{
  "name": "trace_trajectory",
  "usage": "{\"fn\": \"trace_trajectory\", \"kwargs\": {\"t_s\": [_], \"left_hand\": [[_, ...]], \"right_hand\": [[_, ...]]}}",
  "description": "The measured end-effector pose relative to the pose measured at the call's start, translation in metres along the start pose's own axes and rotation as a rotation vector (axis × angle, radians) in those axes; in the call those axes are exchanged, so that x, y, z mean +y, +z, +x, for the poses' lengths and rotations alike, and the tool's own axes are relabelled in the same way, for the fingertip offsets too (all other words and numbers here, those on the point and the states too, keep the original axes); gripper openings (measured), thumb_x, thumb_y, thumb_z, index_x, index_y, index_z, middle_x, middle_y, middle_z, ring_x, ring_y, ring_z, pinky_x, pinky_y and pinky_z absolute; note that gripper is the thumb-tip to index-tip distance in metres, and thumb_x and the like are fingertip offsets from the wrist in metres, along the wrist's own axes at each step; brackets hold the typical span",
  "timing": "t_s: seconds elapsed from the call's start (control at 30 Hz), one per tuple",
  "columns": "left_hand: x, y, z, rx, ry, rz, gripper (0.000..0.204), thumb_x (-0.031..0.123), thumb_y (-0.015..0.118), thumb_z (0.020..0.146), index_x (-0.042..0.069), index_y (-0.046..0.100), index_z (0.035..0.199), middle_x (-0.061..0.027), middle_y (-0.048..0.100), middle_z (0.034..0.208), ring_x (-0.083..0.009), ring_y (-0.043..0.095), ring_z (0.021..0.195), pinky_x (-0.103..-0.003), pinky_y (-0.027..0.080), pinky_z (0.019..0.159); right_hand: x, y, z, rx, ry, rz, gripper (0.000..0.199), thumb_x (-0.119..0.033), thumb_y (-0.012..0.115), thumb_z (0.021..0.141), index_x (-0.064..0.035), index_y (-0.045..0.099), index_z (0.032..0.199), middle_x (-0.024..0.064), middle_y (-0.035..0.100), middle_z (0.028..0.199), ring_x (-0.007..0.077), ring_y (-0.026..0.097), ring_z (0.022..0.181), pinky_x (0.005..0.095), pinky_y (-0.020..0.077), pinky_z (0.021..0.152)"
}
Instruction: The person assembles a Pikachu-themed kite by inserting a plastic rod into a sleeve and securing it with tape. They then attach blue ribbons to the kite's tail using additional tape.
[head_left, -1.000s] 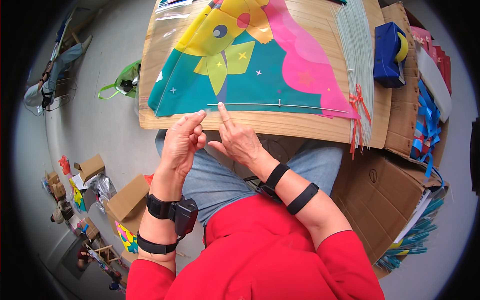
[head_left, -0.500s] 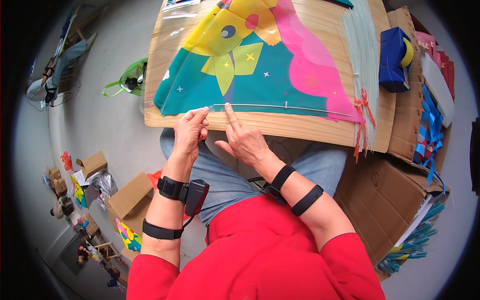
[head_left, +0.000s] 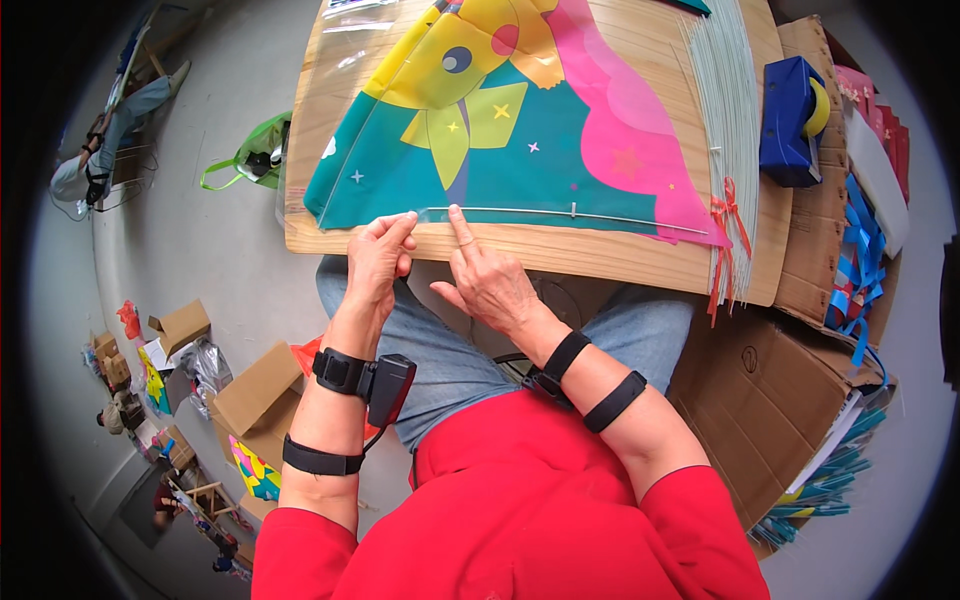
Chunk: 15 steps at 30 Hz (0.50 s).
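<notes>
Colourful plastic kite sail, teal, yellow and pink, lies flat on the light wooden table, its lower edge near the table's front edge. Thin grey rod runs along that edge, under a strip of clear tape at its left end. Left hand: fingers pinched nearly closed on the tape's left end. Right hand: index finger out straight, tip pressing the tape by the rod's end, other fingers curled, holding nothing. Risks: tape may wrinkle or trap air if pressed unevenly; rod may roll off line before it sticks. Bundle of pale green rods and blue tape dispenser sit right of the sail.
</notes>
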<state>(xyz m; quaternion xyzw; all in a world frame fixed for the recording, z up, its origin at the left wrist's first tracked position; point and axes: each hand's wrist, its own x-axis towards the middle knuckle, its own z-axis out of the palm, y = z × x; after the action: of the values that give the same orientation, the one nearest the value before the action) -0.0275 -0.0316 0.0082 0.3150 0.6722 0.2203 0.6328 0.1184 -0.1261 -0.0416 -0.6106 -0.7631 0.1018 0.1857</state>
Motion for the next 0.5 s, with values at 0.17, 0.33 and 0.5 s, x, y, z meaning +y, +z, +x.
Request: {"fn": "trace_trajectory", "kwargs": {"t_s": [0.17,0.33,0.5], "left_hand": [[-0.0005,-0.0006,-0.0003,-0.004,-0.022,-0.015,0.017,0.023,0.074,0.091,0.010,0.065,0.098,0.0047,0.058,0.069,-0.0023,0.048,0.047,-0.017,0.036,0.043],[-0.0015,-0.0009,-0.0002,-0.014,-0.025,-0.025,0.017,0.022,0.073,0.091,0.010,0.065,0.098,0.0048,0.058,0.069,-0.0024,0.049,0.047,-0.017,0.037,0.043],[-0.0015,0.0012,-0.0006,-0.011,-0.032,-0.034,0.017,0.022,0.073,0.091,0.010,0.065,0.098,0.0049,0.058,0.069,-0.0025,0.049,0.047,-0.017,0.038,0.043]], "right_hand": [[0.0006,0.0019,-0.0013,0.005,-0.008,0.008,0.048,-0.048,0.073,0.080,-0.0016,0.060,0.081,0.0271,0.041,0.150,0.0194,0.066,0.076,0.0290,0.0530,0.062],[0.0010,0.0014,-0.0021,-0.001,-0.011,0.011,0.045,-0.045,0.073,0.081,-0.0014,0.061,0.082,0.0263,0.042,0.149,0.0200,0.066,0.075,0.0296,0.0531,0.061],[0.0003,0.0039,-0.0043,-0.018,-0.005,0.034,0.042,-0.041,0.072,0.081,-0.0003,0.061,0.084,0.0257,0.043,0.148,0.0200,0.064,0.070,0.0310,0.0534,0.060]]}}
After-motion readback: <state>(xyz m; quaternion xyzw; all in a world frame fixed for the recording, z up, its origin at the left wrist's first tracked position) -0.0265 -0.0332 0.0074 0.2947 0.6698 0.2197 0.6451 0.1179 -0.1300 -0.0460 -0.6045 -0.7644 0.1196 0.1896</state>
